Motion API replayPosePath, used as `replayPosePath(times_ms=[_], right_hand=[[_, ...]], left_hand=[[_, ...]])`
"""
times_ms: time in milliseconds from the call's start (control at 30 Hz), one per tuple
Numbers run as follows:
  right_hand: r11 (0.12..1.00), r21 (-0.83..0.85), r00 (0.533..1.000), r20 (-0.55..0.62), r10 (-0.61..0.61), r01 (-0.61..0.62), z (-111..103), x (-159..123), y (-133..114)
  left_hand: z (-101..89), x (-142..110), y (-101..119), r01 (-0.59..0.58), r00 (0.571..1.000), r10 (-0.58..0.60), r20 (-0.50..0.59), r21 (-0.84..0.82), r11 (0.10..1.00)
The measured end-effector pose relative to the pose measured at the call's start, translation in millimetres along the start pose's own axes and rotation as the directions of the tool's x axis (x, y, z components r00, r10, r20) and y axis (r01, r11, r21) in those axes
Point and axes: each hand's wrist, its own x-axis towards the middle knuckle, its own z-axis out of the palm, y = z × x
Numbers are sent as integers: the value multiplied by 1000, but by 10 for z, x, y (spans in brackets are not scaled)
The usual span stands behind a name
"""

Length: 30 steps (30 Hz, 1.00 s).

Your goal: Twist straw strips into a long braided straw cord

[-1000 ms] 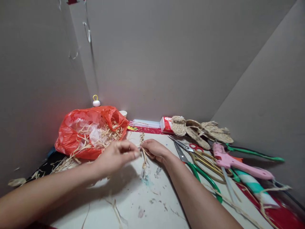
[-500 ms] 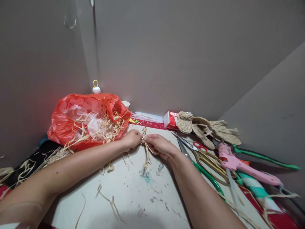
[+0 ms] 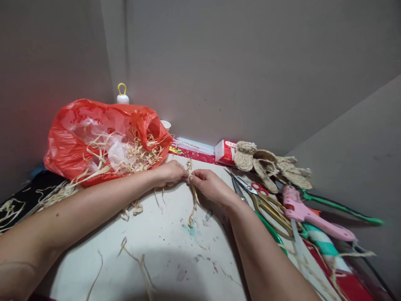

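Between my hands, over the middle of the white board [image 3: 163, 246], is a small braid of pale dry straw [image 3: 193, 196]. Its knotted upper end stands above my fingertips, and loose strands hang down toward a blue-green stain on the board. My left hand [image 3: 171, 173] comes in from the left, fingers pinched on the braid. From the other side my right hand [image 3: 208, 184] grips it too, thumb and forefinger pressed together just below the knotted part. The fingertips of both hands nearly meet, and the exact hold is partly hidden.
To the left a red plastic bag [image 3: 72, 138] holds straw strips. On the right lie gold-handled scissors [image 3: 272, 215], a pink glue gun [image 3: 313, 215], woven straw pieces [image 3: 266, 165] and a red-and-white packet [image 3: 224, 151]. Loose straw strands [image 3: 138, 261] lie near the front.
The view has shifted slightly, moving the bag left and up in the picture. My right fingers have closed in on the braid, and its loose strands hang closer together.
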Motion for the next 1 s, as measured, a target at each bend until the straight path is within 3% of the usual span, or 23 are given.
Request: replayPosePath(times_ms=[367,533,733,867,1000], right_hand=[[957,-275,993,-44,-111,95,0,-22,-24],[925,-367,987,-81,-139,100,31,-23,-35],[963,-265,999,-14,-45,39,-90,-60,-40],[985,-158,996,-69,54,-64,-164,-101,-79],[996,-86,998,-57,20,-25,-54,-118,-163]], left_hand=[[-15,12,8,1,995,-2,101,11,1000],[-8,19,9,21,997,-20,68,-20,1000],[21,13,-10,-9,1000,9,-5,-12,1000],[35,-12,7,-5,1000,5,-30,-6,1000],[30,-26,13,-18,1000,17,-25,-51,999]])
